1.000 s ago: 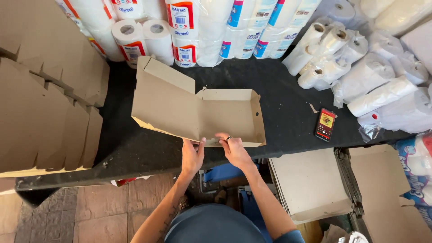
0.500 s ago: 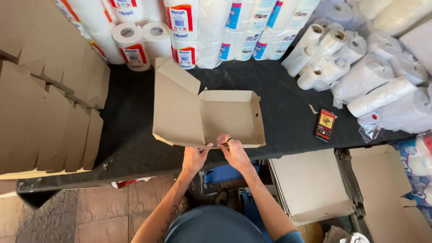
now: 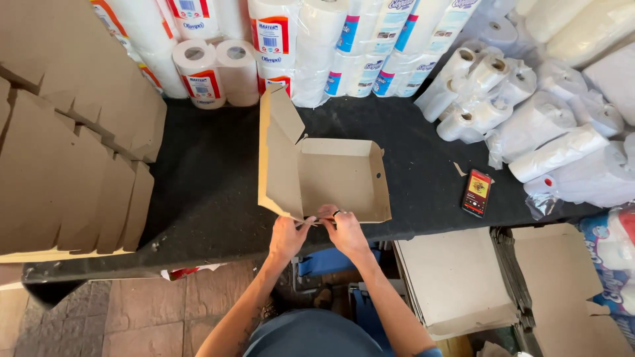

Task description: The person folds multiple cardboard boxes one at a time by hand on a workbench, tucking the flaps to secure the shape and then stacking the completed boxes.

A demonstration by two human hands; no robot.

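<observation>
— While the cardboard box sits at the near edge of the black tabletop, what holds it?
— The left hand and right hand both pinch its front wall.

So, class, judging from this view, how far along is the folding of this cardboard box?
Done: the cardboard box has its tray walls up. In hand: left hand and right hand pinch the near front wall. Left: the lid flap stands open, and flat blanks remain stacked.
</observation>
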